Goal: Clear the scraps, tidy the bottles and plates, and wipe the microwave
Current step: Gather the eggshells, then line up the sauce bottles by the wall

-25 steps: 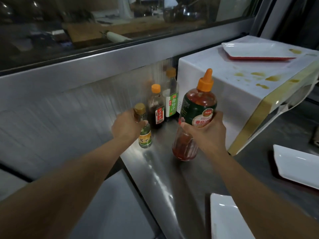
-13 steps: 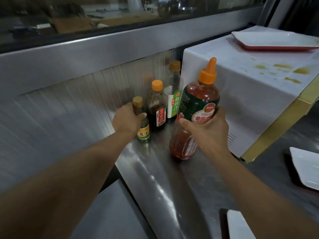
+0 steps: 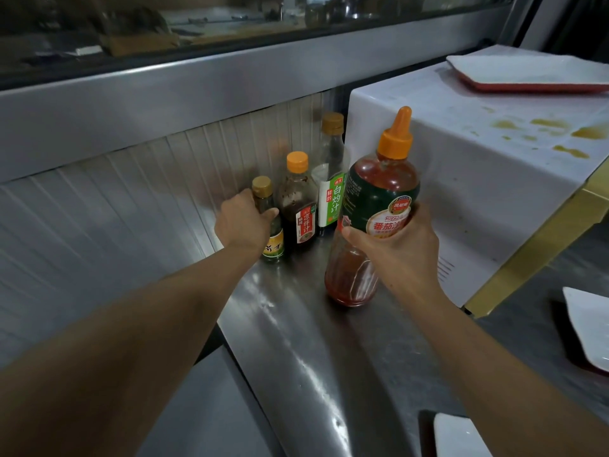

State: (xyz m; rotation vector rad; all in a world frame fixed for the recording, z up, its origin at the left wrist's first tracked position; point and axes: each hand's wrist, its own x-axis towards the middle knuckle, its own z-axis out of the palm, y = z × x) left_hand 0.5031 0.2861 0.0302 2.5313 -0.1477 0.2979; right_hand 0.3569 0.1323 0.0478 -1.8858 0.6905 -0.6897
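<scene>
My right hand [image 3: 397, 245] grips a big red sauce bottle [image 3: 372, 206] with an orange nozzle cap, its base on or just above the steel counter [image 3: 316, 357]. My left hand [image 3: 242, 222] holds a small green bottle [image 3: 268, 222] with a gold cap, standing by the ribbed back wall. Right of it stand a dark sauce bottle [image 3: 298, 202] with an orange cap and a taller bottle [image 3: 331, 169] with a green label. The white microwave [image 3: 478, 179] at the right has yellow-brown stains [image 3: 560, 130] on top and carries a white plate with a red underside [image 3: 527, 72].
A white plate [image 3: 590, 328] lies at the right edge on the counter, another [image 3: 461, 437] at the bottom edge. A steel ledge and a dark window run along the back. A lower steel surface [image 3: 184, 407] lies left of the counter's rounded edge.
The small green bottle has slid a little back toward the wall, beside the dark bottle. The red bottle stays in my right hand. My view has shifted closer and to the left.
</scene>
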